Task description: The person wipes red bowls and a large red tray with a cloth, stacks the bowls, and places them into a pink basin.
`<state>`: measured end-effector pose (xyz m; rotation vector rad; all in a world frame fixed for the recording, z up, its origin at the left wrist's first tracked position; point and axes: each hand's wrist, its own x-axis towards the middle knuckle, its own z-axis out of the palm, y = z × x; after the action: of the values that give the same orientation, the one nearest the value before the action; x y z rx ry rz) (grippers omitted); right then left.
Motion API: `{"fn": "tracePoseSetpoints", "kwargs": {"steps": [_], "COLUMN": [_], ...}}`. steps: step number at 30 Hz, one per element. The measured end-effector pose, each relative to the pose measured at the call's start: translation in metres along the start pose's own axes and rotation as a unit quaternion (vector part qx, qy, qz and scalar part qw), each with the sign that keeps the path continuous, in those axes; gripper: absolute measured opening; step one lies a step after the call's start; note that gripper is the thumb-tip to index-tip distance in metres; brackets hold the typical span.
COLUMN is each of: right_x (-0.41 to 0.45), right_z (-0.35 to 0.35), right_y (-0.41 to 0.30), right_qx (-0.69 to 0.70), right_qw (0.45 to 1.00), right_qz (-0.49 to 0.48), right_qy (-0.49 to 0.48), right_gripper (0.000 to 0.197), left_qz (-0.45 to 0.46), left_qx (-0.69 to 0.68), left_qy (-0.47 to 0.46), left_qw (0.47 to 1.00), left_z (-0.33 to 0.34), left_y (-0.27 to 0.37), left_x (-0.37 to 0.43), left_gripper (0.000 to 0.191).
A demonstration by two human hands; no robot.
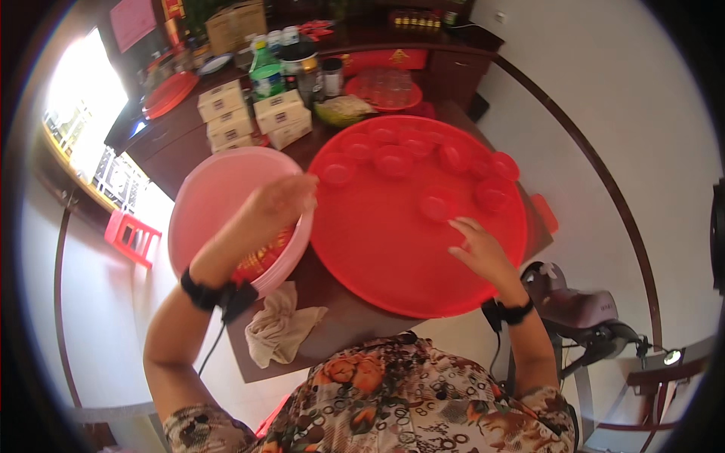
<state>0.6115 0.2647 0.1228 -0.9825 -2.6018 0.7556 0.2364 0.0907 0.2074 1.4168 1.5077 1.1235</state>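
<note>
A large round red tray (pixel 385 249) lies on the table, with several small clear cups (pixel 393 160) grouped towards its far side. One clear cup (pixel 437 205) stands apart, nearer the middle. My right hand (pixel 481 246) is just below that cup, its fingers spread and nothing seen in them. Left of the tray sits a pink plastic basin (pixel 215 170) with red and gold printing low inside. My left hand (pixel 289 198) is over the basin's right rim, blurred; whether it holds anything cannot be made out.
A crumpled cloth (pixel 277 334) lies at the near table edge. Behind the basin are stacked cream boxes (pixel 229 122), a green bottle (pixel 266 73) and a green bowl (pixel 342 110). Glasses on a red plate (pixel 385 93) stand beyond the tray. A red stool (pixel 130 238) is at left.
</note>
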Motion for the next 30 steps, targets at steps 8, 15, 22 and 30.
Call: {"fn": "tracePoseSetpoints", "kwargs": {"steps": [8,15,22,30], "right_x": [0.074,0.052,0.009,0.046], "right_z": [0.057,0.056,0.052,-0.023], "right_y": [0.070,0.008,-0.029,0.107], "right_qx": [-0.179,-0.122,0.044,-0.240], "right_qw": [0.984,0.985,0.973,0.954], "right_qz": [-0.011,-0.047,-0.154,0.145], "right_qy": [-0.017,-0.110,-0.168,0.111], "right_gripper": [0.038,0.015,0.025,0.046], "left_qz": [-0.128,-0.334,-0.313,-0.324], "left_qx": [-0.215,-0.425,-0.532,-0.443], "left_qy": [-0.116,0.064,-0.099,-0.008], "left_qw": [0.961,0.839,0.780,0.836], "left_z": [0.152,0.201,0.209,0.215], "left_y": [-0.064,-0.089,-0.150,-0.120], "left_x": [-0.009,0.032,0.043,0.036], "left_gripper": [0.049,0.065,0.058,0.051]}}
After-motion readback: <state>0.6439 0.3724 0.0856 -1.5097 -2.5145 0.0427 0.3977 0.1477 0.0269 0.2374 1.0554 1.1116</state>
